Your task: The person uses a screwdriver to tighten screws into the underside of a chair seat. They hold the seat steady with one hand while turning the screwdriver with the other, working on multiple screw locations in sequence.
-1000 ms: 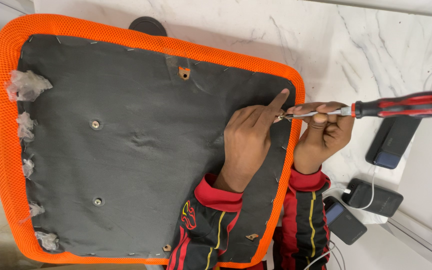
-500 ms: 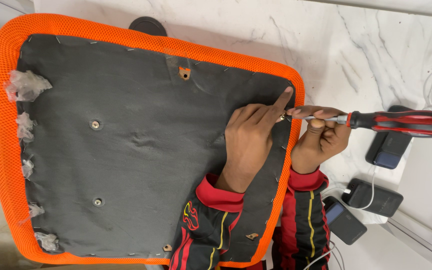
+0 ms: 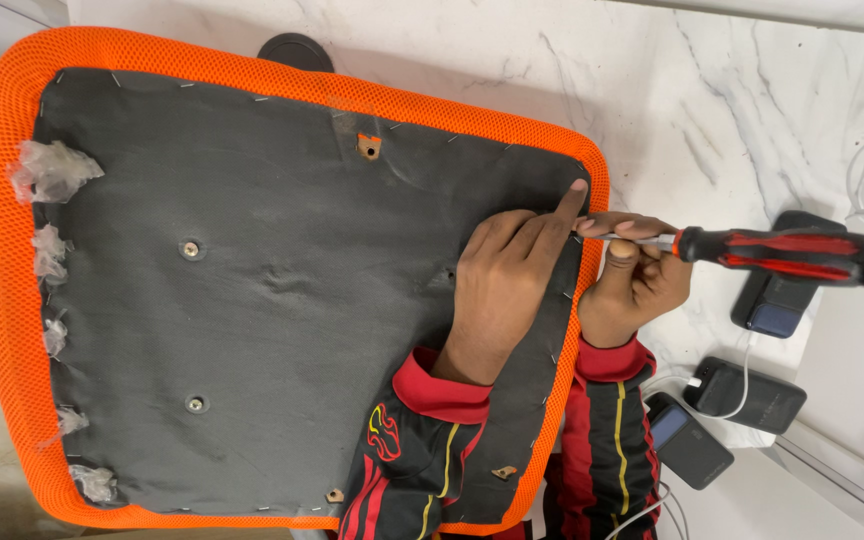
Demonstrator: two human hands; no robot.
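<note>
Left hand (image 3: 504, 282) lies flat on the black underside (image 3: 282, 290) of the upturned orange seat (image 3: 0, 250), forefinger stretched to the right edge, gripping nothing. Right hand (image 3: 632, 285), I see, is closed around the shaft of a red-and-black screwdriver (image 3: 802, 256), its tip just beside that forefinger. Beyond, on the marble top (image 3: 712, 110), sit three power banks (image 3: 747, 395) with cables.

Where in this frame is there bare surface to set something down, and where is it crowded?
Bare marble floor lies beyond the orange seat rim, up to the screwdriver. The dark seat underside is bare between its bolts. It is crowded by the right hand and left hand, where power banks and cables cluster.
</note>
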